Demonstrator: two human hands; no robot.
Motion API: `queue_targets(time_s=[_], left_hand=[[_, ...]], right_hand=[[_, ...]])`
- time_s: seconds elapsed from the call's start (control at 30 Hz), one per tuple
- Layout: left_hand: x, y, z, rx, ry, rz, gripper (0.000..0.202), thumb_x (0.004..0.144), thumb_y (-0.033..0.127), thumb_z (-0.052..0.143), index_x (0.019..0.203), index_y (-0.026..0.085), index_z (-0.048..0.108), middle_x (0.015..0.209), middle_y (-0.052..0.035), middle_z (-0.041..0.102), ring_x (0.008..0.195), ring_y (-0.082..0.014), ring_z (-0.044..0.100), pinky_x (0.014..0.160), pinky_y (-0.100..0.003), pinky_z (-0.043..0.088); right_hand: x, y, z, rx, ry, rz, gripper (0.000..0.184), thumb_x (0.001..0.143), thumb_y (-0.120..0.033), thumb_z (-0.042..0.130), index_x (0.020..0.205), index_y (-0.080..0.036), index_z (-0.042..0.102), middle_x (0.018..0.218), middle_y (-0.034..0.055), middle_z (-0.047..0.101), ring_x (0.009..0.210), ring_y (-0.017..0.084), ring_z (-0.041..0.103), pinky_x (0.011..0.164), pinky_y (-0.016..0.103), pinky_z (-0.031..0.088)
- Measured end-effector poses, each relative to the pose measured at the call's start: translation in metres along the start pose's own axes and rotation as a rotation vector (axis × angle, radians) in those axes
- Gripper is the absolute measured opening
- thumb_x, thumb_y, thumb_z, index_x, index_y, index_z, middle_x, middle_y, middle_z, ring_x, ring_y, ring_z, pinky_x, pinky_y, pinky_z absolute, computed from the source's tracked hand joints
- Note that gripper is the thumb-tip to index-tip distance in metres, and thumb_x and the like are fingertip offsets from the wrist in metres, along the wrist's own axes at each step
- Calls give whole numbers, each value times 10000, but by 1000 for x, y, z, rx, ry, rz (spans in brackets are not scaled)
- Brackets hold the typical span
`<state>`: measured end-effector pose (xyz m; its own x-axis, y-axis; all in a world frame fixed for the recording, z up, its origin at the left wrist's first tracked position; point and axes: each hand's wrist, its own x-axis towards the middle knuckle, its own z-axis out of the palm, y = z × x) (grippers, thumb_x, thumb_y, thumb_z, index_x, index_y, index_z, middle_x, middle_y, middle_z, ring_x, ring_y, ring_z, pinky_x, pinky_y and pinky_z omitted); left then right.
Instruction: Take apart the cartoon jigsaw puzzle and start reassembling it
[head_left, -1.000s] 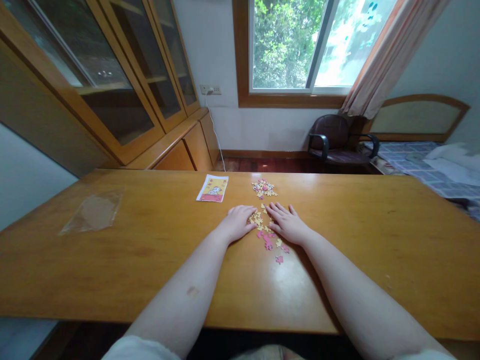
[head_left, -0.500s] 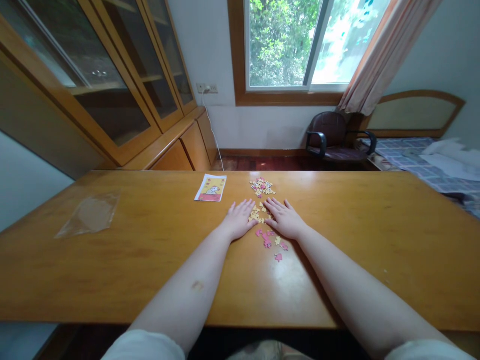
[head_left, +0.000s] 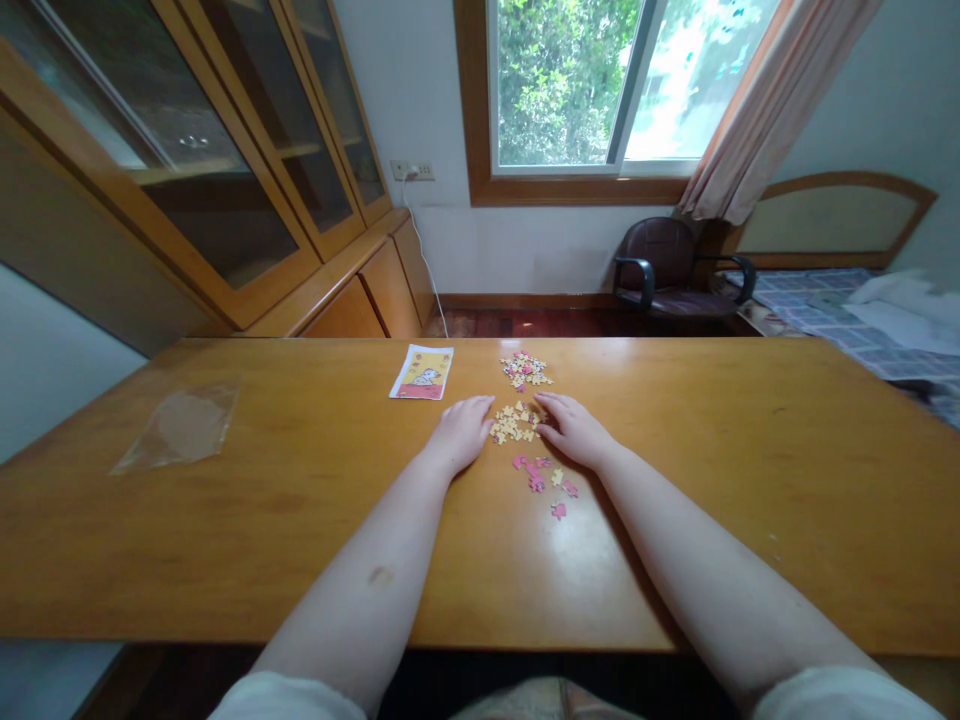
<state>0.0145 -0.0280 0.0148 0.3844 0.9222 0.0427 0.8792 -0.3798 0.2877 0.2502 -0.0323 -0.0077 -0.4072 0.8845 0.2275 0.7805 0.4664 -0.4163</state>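
Observation:
Yellow jigsaw puzzle pieces [head_left: 514, 424] lie in a loose pile on the wooden table, between my two hands. My left hand [head_left: 460, 432] rests at the pile's left side, its fingers loosely extended and holding nothing. On the other side my right hand [head_left: 571, 426] has its fingertips at the pile's edge, thumb apart from the fingers. Behind this pile sits a mixed heap of pink and yellow pieces [head_left: 525, 369]. Several pink pieces [head_left: 534, 475], with a yellow one [head_left: 557, 477] among them, are scattered nearer to me.
A picture card [head_left: 423, 373] with a yellow and pink design lies left of the far heap. A clear plastic bag [head_left: 184, 427] is flat on the table's left part. Beyond the table [head_left: 720, 480] stand an office chair [head_left: 666, 265], a glass-door cabinet [head_left: 247, 200] and a bed.
My left hand has drawn left, away from the yellow pieces, and my right hand has shifted slightly, so more of the pile shows. The yellow pieces sit a little further left.

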Motion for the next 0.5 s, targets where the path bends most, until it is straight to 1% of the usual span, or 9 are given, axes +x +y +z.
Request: queue_targets(time_s=[0.03,0.07,0.13,0.2,0.27,0.33,0.5], left_hand=[[-2,-1,-4,19,2,-22,400,881,244,452,1271,201,530,1289,-89,575,1191,-227,511,1022,-356,377],[-4,-1,-8,32,-21,-28,354,857,214,478,1195,214,581,1205,-81,620,1123,-224,552,970,-342,413],[-7,0,-14,43,-77,-52,272,825,201,514,1067,229,636,1094,-68,652,1020,-219,594,877,-318,455],[-9,2,-16,47,-117,-96,203,823,218,519,973,225,657,1026,-67,660,949,-216,611,810,-302,468],[-10,3,-15,52,-134,-136,169,826,231,518,921,220,657,987,-68,661,904,-211,619,770,-290,467],[-11,2,-13,56,-149,-167,144,818,236,530,900,218,647,966,-65,664,877,-207,624,743,-281,462],[-14,1,-12,29,-219,-270,114,779,284,582,865,214,612,897,-53,686,831,-208,632,696,-273,455]], right_hand=[[-1,2,-2,4,19,-3,485,860,-306,542,1318,-153,501,1311,126,552,1217,234,483,1055,391,356],[-2,4,-4,1,28,-8,450,854,-302,551,1278,-154,535,1260,122,583,1173,236,508,1033,388,374],[-3,7,-9,-16,34,-2,375,844,-316,572,1183,-156,597,1130,112,637,1070,236,552,978,380,408],[-4,11,-13,-20,31,19,301,836,-333,591,1079,-163,642,995,92,658,959,221,577,906,354,439],[-4,14,-14,-1,17,42,238,832,-342,600,987,-174,666,906,72,652,881,200,582,843,321,453],[-4,15,-14,26,-1,60,196,840,-337,592,923,-183,679,870,61,646,848,184,581,812,298,452],[-2,15,-13,59,-13,89,174,854,-306,565,906,-200,692,864,51,654,849,174,583,809,291,439]])
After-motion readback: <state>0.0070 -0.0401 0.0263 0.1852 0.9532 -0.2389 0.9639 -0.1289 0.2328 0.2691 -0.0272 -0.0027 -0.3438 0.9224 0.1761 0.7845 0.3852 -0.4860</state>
